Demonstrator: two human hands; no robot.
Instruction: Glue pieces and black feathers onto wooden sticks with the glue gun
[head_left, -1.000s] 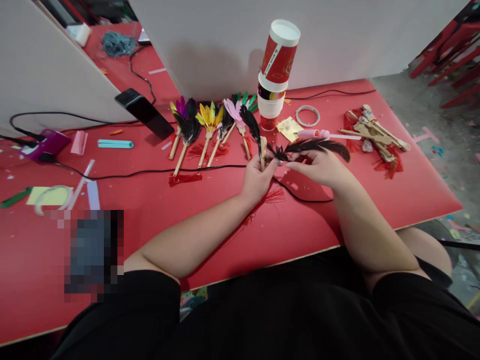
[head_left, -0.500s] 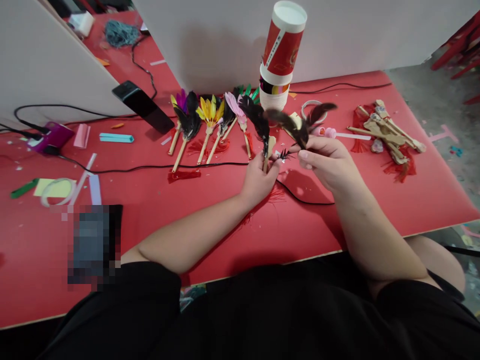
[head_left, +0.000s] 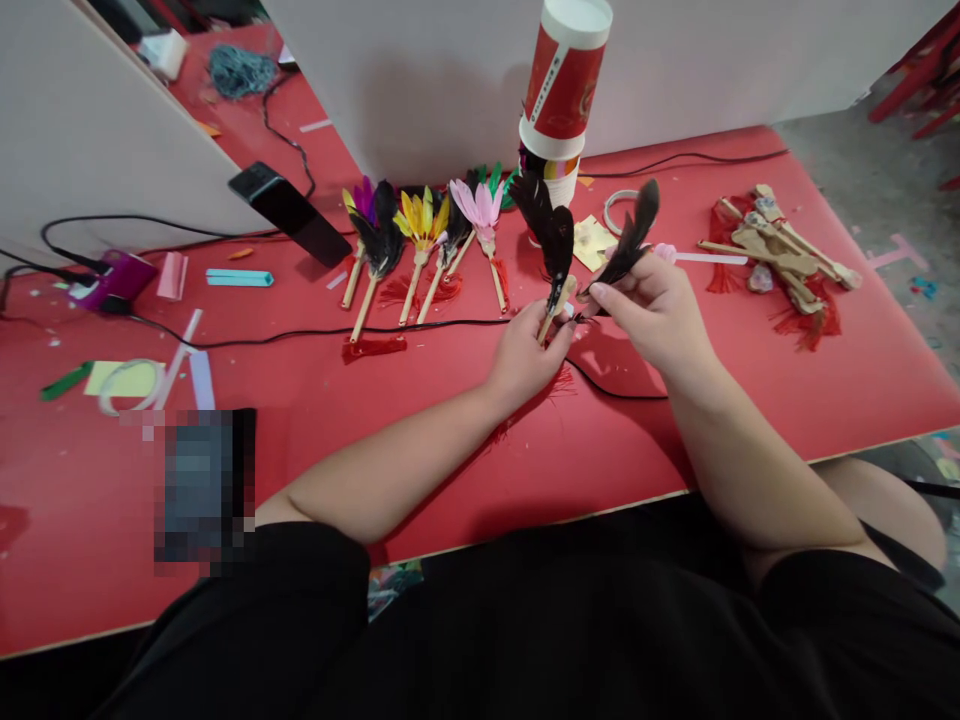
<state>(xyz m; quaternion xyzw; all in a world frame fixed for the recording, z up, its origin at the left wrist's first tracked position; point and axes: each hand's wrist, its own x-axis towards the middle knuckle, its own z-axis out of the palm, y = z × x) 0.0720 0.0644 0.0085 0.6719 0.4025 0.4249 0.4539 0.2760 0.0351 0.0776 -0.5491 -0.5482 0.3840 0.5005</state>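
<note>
My left hand (head_left: 526, 352) is closed round a wooden stick (head_left: 550, 325) with black feathers (head_left: 553, 235) standing up from its top. Red tassel threads (head_left: 561, 382) show below that hand. Between the thumb and fingers of my right hand (head_left: 660, 315) is a dark feather (head_left: 634, 235), tilted up to the right, close beside the stick. Small dark feather bits lie between the two hands. Behind my left hand lie several feathered sticks with red tassels, among them a pink one (head_left: 480, 208), a yellow one (head_left: 422, 222) and a black one (head_left: 384, 235).
Stacked paper cups (head_left: 566, 85) stand against the white partition. A pile of bare sticks with red tassels (head_left: 787, 255) lies at the right. A phone (head_left: 292, 215) leans behind black cables; a purple power hub (head_left: 112, 280), paper strips and a blurred dark object (head_left: 199, 485) are at the left.
My right hand has turned its feather more upright and brought it nearer the stick. The feathered stick in my left hand has shifted slightly right. The view has moved a little.
</note>
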